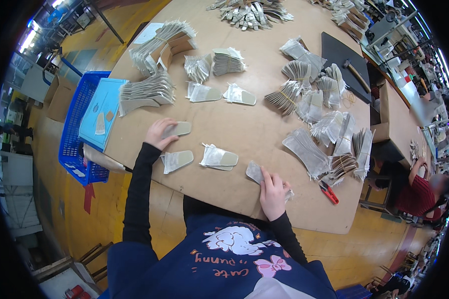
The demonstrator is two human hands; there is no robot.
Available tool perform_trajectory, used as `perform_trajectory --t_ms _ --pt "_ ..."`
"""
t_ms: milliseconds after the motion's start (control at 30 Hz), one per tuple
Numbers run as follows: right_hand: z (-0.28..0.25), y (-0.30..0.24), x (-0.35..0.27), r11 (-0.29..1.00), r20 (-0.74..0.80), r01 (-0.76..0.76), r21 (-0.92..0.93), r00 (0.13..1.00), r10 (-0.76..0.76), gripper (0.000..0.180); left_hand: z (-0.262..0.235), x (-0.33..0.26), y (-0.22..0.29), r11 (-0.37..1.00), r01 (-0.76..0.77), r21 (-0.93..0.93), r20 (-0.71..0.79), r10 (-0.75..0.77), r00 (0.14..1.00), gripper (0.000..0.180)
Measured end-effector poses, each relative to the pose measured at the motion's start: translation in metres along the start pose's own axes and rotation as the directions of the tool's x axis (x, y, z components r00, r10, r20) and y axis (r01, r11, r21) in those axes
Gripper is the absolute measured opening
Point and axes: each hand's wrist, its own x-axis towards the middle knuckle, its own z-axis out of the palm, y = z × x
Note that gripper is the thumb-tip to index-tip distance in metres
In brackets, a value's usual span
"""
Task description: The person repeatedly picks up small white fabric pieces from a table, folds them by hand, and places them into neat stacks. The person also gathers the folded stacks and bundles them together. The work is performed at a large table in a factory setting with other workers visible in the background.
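My left hand grips the end of a flat, round-ended grey-green piece lying on the tan table. My right hand is closed over a similar greyish piece near the front edge; a bit of white frayed material sticks out beyond its fingers. Between the hands lie two more such pieces with white fabric-like wrapping, a left one and a middle one. Farther back rest another wrapped piece and its neighbour.
Bundled stacks stand at the back left, and more bundles cover the right side. Red-handled snips lie there. A hammer rests on a black board. A blue basket adjoins the left edge. Another person sits at far right.
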Motion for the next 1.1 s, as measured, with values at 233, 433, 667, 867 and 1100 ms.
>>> perform_trajectory --t_ms 233,433,667,867,1100 --pt "0.010 0.005 0.005 0.996 -0.159 0.036 0.083 0.987 -0.022 0.033 0.008 0.107 0.051 0.942 -0.283 0.181 0.135 0.262 0.956 0.043" --pt "0.009 0.005 0.006 0.996 -0.161 0.012 0.087 0.987 0.002 0.032 0.077 0.200 0.071 0.926 -0.367 0.094 0.249 0.335 0.909 0.059" --pt "0.007 0.004 0.008 0.987 -0.161 0.003 0.160 0.987 0.023 0.030 0.107 0.192 0.082 0.980 -0.129 0.154 0.353 0.068 0.933 0.057" --pt "0.004 0.006 0.006 0.984 -0.130 0.081 0.158 0.990 -0.061 0.042 0.056 0.172 0.122 0.917 -0.319 0.240 0.108 0.302 0.947 0.056" --pt "-0.001 0.016 0.001 0.972 -0.199 -0.027 0.234 0.977 0.075 0.052 0.012 0.073 0.201 0.901 -0.389 -0.191 0.040 0.404 0.914 0.049"
